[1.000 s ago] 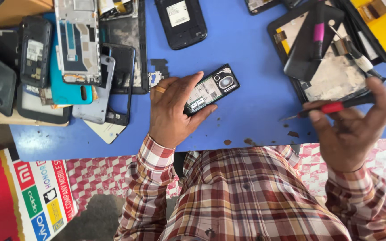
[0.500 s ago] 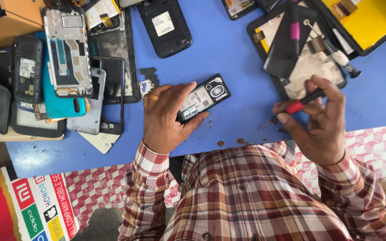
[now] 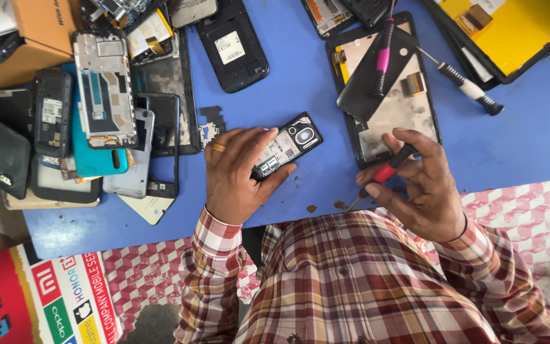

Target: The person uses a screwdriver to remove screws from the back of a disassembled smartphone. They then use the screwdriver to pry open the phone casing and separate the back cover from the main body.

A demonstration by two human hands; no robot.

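My left hand, a ring on one finger, is shut on a small black phone with its back cover off, pressing it against the blue table. My right hand grips a thin screwdriver with a red and black handle. Its tip points down-left over the table's near edge, a short way right of the phone and not touching it.
Several phone frames and back covers are piled at the left beside a cardboard box. A black cover lies at the top. An opened phone with a pink-handled tool, another screwdriver and a yellow panel lie at the right.
My right hand has brought the screwdriver left and nearer to the phone. My left hand has kept hold of the phone in the same spot.
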